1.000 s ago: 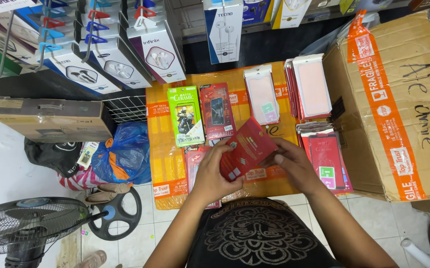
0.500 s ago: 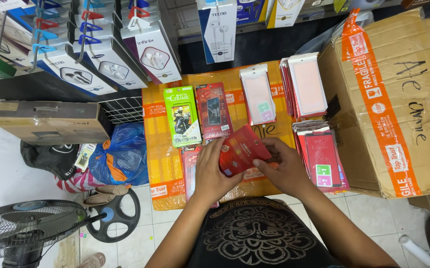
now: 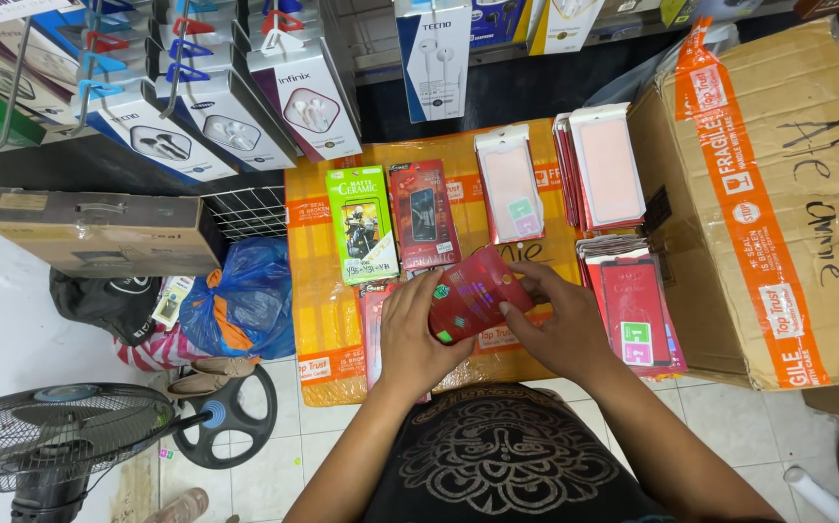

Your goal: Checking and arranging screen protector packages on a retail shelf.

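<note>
Both hands hold one red packet (image 3: 478, 293) over the orange-covered surface (image 3: 318, 320) — the left hand (image 3: 418, 334) is closed around its lower left end, and the right hand (image 3: 560, 324) grips its right end with thumb and fingers bent. The packet is tilted, raised a little above the surface. Just behind it lie a green packet (image 3: 362, 224) and a dark red packet (image 3: 422, 213). To the right is a stack of red packets (image 3: 633, 305) — beside a big cardboard box (image 3: 778, 194). A blue bag (image 3: 245, 295) and a fan (image 3: 61, 436) are on the floor at the left.
</note>
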